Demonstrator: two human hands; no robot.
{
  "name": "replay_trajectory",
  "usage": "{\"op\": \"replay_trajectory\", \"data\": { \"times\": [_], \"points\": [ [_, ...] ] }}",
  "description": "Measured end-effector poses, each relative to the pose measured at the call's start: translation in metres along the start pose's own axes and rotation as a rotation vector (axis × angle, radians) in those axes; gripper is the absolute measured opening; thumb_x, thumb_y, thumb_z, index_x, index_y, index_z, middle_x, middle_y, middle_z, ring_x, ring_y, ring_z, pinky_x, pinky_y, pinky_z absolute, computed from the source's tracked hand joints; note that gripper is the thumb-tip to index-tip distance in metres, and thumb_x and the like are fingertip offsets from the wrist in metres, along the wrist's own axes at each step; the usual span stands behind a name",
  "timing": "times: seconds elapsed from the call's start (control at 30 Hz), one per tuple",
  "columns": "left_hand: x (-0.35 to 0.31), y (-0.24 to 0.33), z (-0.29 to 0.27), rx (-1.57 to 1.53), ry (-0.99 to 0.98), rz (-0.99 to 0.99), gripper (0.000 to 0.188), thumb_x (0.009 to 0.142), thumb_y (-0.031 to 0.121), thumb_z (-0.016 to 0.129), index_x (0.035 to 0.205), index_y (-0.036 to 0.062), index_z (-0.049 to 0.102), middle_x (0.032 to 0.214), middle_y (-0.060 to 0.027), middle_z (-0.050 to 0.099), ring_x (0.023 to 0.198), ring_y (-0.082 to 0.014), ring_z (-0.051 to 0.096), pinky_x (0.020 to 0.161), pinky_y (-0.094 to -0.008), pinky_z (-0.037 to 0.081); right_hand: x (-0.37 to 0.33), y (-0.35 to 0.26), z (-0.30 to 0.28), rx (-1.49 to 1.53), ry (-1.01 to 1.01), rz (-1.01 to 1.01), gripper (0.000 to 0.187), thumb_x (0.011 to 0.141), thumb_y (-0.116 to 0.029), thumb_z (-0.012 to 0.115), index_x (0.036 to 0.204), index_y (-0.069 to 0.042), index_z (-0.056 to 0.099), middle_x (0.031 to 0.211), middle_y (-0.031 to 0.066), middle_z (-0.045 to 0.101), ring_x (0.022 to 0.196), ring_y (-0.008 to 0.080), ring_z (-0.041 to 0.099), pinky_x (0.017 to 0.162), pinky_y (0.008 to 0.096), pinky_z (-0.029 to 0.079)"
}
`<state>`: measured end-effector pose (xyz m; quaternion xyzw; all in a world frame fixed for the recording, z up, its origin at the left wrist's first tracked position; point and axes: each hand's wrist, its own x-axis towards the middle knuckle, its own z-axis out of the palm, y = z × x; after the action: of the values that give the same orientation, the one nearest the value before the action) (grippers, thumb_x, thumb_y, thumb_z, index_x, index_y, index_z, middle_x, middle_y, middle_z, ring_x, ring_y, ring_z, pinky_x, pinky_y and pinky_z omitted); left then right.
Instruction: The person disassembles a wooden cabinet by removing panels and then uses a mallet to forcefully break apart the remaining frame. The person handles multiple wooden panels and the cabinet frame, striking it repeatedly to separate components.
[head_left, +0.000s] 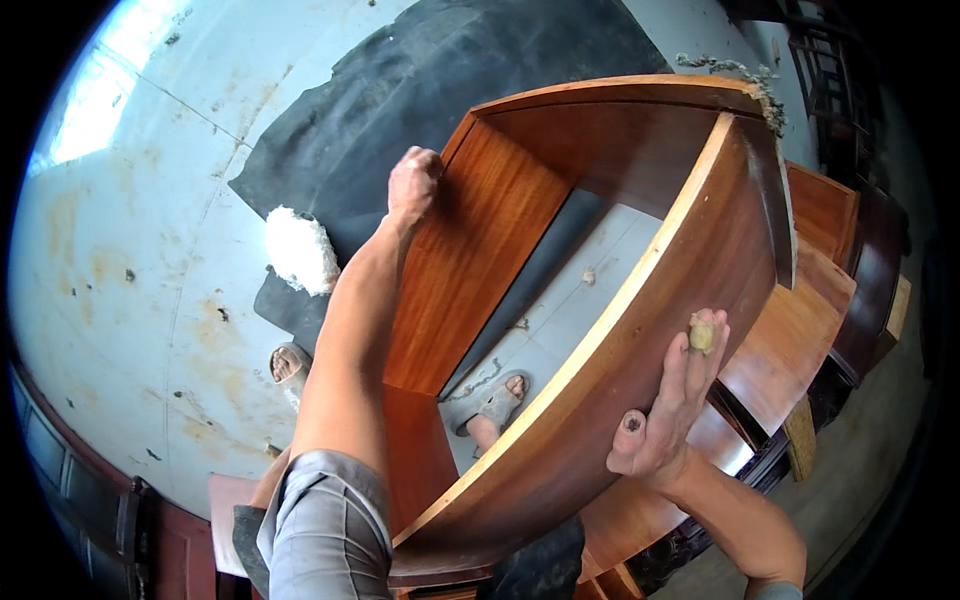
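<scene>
Curls the fingers of the left hand (pixel 412 187) into a fist at the rim of a large, open-centred, reddish-brown wooden frame (pixel 585 425); cannot tell whether closed on anything. Lays the right hand (pixel 672 405) against the frame's outer face with fingers extended and nearly together, a small yellowish lump (pixel 702 335) at the fingertips. Has the frame between both sets of fingers, a broad black sheet (pixel 450 60) beyond the left fingers, and a fluffy white wad (pixel 300 250) nearer and to their left.
</scene>
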<state>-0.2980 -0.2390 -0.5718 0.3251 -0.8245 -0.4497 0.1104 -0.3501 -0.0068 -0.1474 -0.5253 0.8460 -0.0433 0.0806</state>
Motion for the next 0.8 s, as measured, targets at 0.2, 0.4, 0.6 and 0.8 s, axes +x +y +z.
{"op": "replay_trajectory", "data": {
  "times": [0.2,0.4,0.6,0.8],
  "points": [
    [-0.001,-0.007,-0.032,-0.071,0.237,-0.147,0.007,0.089,0.012,0.065,0.091,0.0052,0.066,0.09,-0.0174,0.065,0.085,-0.0365,0.064,0.076,-0.0441,0.051,-0.004,0.0,-0.001,-0.02,-0.024,0.017,0.066,0.099,-0.034,0.03,0.152,0.005,0.025,0.157,0.0287,0.023,0.146,0.0515,0.018,0.116,0.0653,0.012],
    [-0.027,0.004,0.001,0.085,-0.083,-0.053,0.012,0.091,0.017,0.062,0.1,0.0099,0.059,0.095,-0.0138,0.061,0.092,-0.0366,0.062,0.078,-0.0476,0.052,-0.004,0.0,0.0,-0.014,-0.023,0.006,0.068,0.098,-0.036,0.03,0.152,0.005,0.024,0.158,0.0289,0.021,0.146,0.0513,0.016,0.116,0.0653,0.011],
    [-0.026,0.005,0.004,0.196,-0.1,0.017,0.009,0.092,0.017,0.057,0.093,0.0076,0.059,0.094,-0.0119,0.058,0.095,-0.0329,0.062,0.076,-0.0453,0.053,-0.004,0.002,0.0,-0.002,-0.033,0.019,0.069,0.098,-0.037,0.03,0.153,0.004,0.022,0.158,0.0286,0.02,0.147,0.0504,0.016,0.117,0.0644,0.01],
    [-0.028,0.008,0.01,0.314,-0.109,0.039,0.012,0.094,0.015,0.05,0.091,0.0064,0.059,0.091,-0.0127,0.06,0.09,-0.0313,0.065,0.072,-0.0438,0.055,-0.003,0.001,0.001,-0.015,-0.032,0.011,0.068,0.099,-0.037,0.029,0.152,0.005,0.024,0.157,0.0297,0.021,0.146,0.0508,0.016,0.117,0.0645,0.011]
  ]
}}
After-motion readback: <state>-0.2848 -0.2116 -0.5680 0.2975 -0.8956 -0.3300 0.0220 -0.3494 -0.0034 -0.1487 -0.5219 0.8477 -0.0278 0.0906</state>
